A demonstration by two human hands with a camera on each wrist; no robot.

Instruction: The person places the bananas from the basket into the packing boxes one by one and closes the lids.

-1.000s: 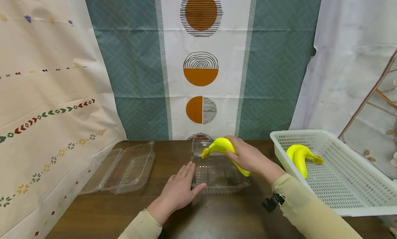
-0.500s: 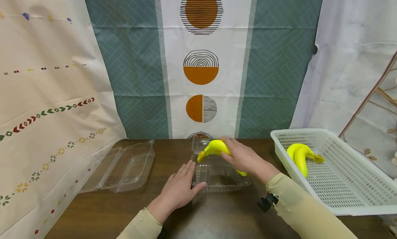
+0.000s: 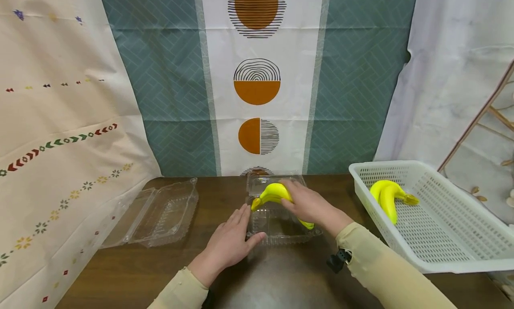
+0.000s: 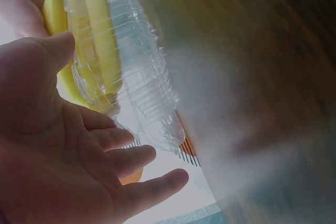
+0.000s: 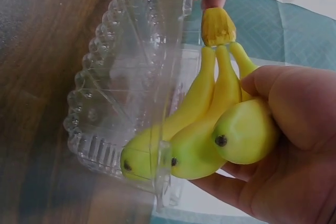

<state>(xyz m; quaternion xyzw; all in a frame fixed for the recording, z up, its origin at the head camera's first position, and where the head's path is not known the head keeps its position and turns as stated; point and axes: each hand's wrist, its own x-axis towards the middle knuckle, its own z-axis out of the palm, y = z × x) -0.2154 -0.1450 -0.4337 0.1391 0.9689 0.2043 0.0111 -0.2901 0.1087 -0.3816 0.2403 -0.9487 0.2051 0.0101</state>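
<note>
My right hand [image 3: 310, 204] grips a bunch of yellow bananas [image 3: 276, 191] over an open clear plastic clamshell container [image 3: 270, 237]. The right wrist view shows the bunch [image 5: 202, 124] from its tips, thumb on one side and fingers underneath. Its lower bananas dip inside the container wall [image 5: 100, 98], while the brown stem end [image 5: 218, 27] points toward my other hand. With fingers extended, my left hand [image 3: 229, 242] lies against the container's left side. In the left wrist view, bananas [image 4: 102, 35] show through the clear wall.
A second open clamshell container [image 3: 168, 215] stands at the left on the dark wooden table [image 3: 289, 282]. To the right, a white perforated basket [image 3: 462, 255] holds another banana bunch [image 3: 388, 199]. Patterned cloths [image 3: 168, 99] hang behind and at both sides.
My right hand has lowered the banana bunch and brought it leftward, down into the container. My left hand keeps its place at the container's side. The head view has tilted slightly downward.
</note>
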